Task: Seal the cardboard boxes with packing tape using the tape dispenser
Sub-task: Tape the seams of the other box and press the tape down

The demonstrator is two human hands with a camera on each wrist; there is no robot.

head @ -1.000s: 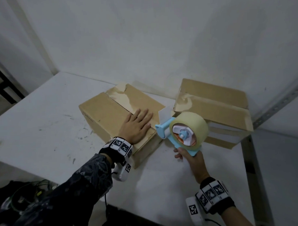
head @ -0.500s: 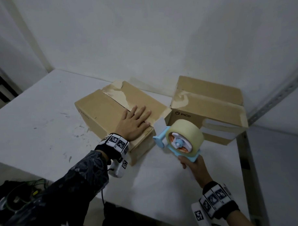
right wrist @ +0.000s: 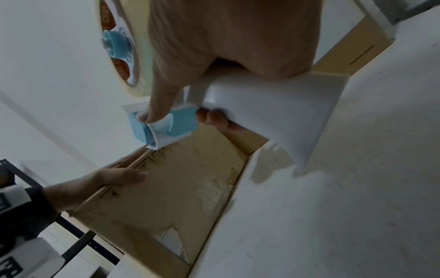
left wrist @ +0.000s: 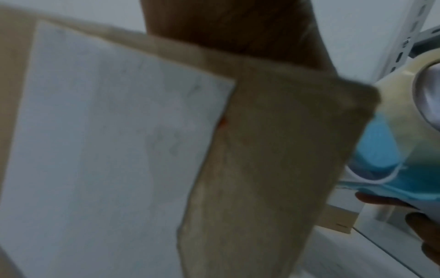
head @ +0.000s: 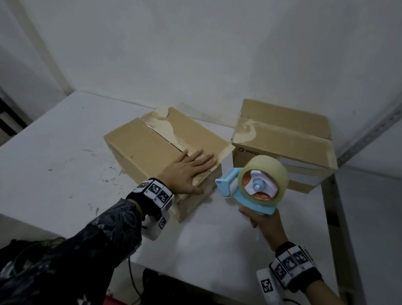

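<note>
Left hand (head: pixel 187 170) lies flat, fingers straight, pinning the near cardboard box (head: pixel 150 151) flaps on the white surface (head: pixel 59 162). Right hand (head: pixel 264 225) grips the blue tape dispenser (head: pixel 253 184) handle, held up just off the box's end. Tip: I'd keep those flaps pressed tight and start the tape down over the edge before running it along the seam.

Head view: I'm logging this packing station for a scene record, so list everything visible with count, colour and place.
Cardboard boxes: 2, brown; left box under the flat hand, right box beside it near the wall.
Tape dispenser: 1, light blue and white, held above the table in front of the boxes.
Tape roll: 1, pale translucent, on the dispenser.
Table: 1, white, scuffed, under the boxes.
Metal rack upright: 1, grey, far right.
Left hand: flat on the left box's top.
Right hand: grips the dispenser's handle.
</note>
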